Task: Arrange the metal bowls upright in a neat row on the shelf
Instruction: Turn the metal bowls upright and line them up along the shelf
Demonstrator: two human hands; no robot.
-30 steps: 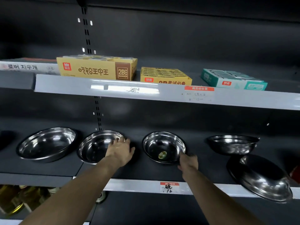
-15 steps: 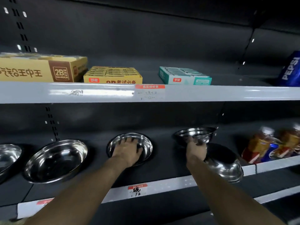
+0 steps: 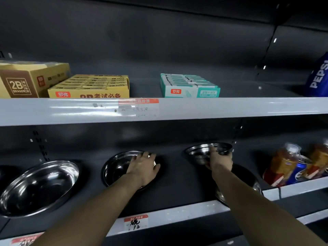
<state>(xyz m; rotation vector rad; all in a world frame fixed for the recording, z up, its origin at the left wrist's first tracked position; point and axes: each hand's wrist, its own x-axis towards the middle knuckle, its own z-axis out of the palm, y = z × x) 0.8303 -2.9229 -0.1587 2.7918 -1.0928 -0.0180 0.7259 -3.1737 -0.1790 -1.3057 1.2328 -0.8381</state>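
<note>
Shiny metal bowls stand on the dark lower shelf point(image 3: 177, 196). A large upright bowl point(image 3: 39, 187) is at the left. My left hand point(image 3: 143, 168) rests over the right rim of the middle bowl point(image 3: 117, 167), fingers spread on it. My right hand point(image 3: 219, 161) grips the near rim of a smaller upright bowl point(image 3: 200, 151) further back and to the right. In front of that one, an overturned bowl point(image 3: 248, 180) lies at the shelf's front edge, mostly hidden by my right forearm.
Drink bottles and a can point(image 3: 294, 167) crowd the shelf section at the right. The upper shelf point(image 3: 195, 107) holds eraser boxes point(image 3: 88, 86), a teal box point(image 3: 188, 86) and a blue Pepsi pack point(image 3: 319, 77). A price tag point(image 3: 135, 222) hangs on the front strip.
The view has swung right along the shelf. My left hand moved from the second bowl to the third, and my right hand reached from that bowl to the small bowl at the back right.
</note>
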